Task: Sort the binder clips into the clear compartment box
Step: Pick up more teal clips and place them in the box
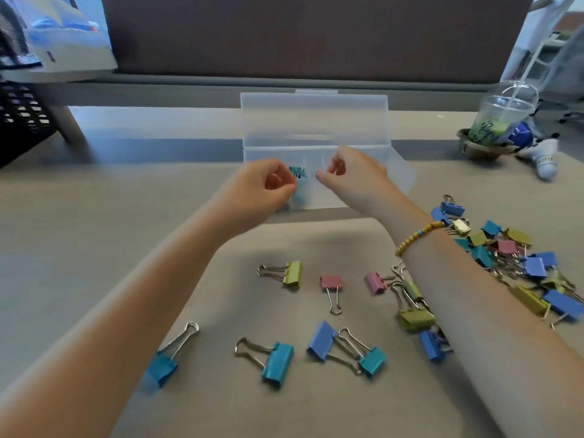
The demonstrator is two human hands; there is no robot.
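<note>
The clear compartment box [328, 172] stands open toward the far edge of the grey worktop [94, 216], its lid [314, 120] tilted up behind it. A small teal binder clip [298, 172] shows through the box's front part, left of its middle; which compartment it sits in cannot be told, nor whether it lies on the floor of the box or hangs from the fingers. The person's left hand [264, 188] is over the left end of the box with its fingers curled in, the fingertips just beside that clip — whether they pinch it is unclear. The right hand [354, 175] is over the middle of the box, its fingers also curled and pinched together; nothing can be made out between them.

Nearer the front edge of the worktop lie loose binder clips: a yellow-green clip [292, 273], a pink clip [331, 283], another pink one [374, 282], and closer still a teal clip [161, 369], a second teal clip [278, 365] and a blue clip [320, 341] touching a third teal one [373, 361]. A heap of mixed clips [505, 251] lies toward the right edge, partly under the right forearm, which wears a yellow bead bracelet [417, 237].

At the far right corner stands a plastic cup with a dome lid and straw [499, 116] in a cardboard holder — at the far left, a black mesh basket [22, 121]
</note>
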